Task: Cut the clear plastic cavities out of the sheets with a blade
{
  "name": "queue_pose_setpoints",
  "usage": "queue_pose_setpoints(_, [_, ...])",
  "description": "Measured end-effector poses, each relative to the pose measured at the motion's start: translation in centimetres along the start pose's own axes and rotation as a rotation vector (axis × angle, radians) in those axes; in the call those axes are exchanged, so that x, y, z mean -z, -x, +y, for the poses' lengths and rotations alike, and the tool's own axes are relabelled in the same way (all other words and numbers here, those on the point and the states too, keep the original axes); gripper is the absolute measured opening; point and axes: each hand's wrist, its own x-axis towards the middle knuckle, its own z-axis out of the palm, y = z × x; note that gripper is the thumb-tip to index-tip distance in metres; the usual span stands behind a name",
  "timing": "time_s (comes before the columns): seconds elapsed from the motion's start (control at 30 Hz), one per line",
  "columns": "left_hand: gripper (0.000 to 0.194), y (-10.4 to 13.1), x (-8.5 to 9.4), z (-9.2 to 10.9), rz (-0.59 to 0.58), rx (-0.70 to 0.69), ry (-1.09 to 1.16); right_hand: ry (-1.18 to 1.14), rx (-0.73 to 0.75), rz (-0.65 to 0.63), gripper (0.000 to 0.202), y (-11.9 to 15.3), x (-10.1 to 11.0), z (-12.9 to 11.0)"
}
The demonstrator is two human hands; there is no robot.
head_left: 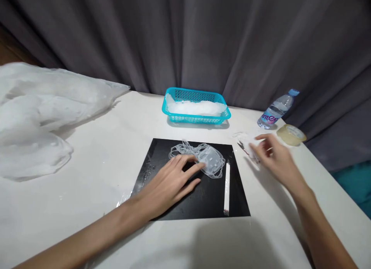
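With the hands well apart, the left hand [175, 172] loosely spread and the right hand [274, 156] showing a gap between thumb and finger, it seems best to press lightly on the clear tangle [213, 161] beside the left, minding the scissors [241, 146] near the right.

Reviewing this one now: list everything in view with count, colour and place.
Curtain: one, dark grey, behind table
Table: one, white, beneath everything
Bag: one, whitish, far left
Basket: one, turquoise, back centre
Basket contents: count unclear, white, inside basket
Bottle: one, clear with blue cap, back right
Round item: one, pale yellow, beside bottle
Mat: one, black, centre
Bundle: one, translucent, on mat
Strip: one, white, mat's right side
Scissors: one, dark-bladed, near right hand
Left hand: one, bare, at bundle
Right hand: one, bare, right of mat
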Motion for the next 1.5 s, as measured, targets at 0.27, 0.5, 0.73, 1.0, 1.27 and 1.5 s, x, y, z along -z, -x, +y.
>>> queue_pose_setpoints(0.27, [0.020,-3.5,-1.8,-1.2,0.026,-0.206,-0.046,-0.014,0.167,-0.471,0.046,2.7,-2.3,-4.2])
queue_pose_setpoints(0.5, [0.019,-0.4,2.3,-0.9,-0.108,-0.175,0.246,-0.154,0.221,-0.386,0.037,2.1,-1.2,-4.2])
queue_pose_setpoints(0.73, [0.029,1.4,4.9,-1.1,-0.278,-0.035,0.426,-0.338,0.514,-0.463,0.024,3.7,-3.4,-7.9])
queue_pose_setpoints(1.0, [0.029,-0.6,3.4,-2.4,-0.150,0.299,0.485,-0.256,0.505,-0.595,0.007,4.8,-5.4,-9.7])
queue_pose_setpoints(1.27, [0.035,-1.3,3.5,-4.7,-0.227,0.111,0.266,-0.548,0.469,-0.505,0.010,5.5,-5.0,-10.3])
queue_pose_setpoints(1.5, [0.035,-2.6,3.6,-7.0,-0.119,0.001,0.169,-0.675,0.288,-0.545,0.010,6.1,-5.5,-11.1])
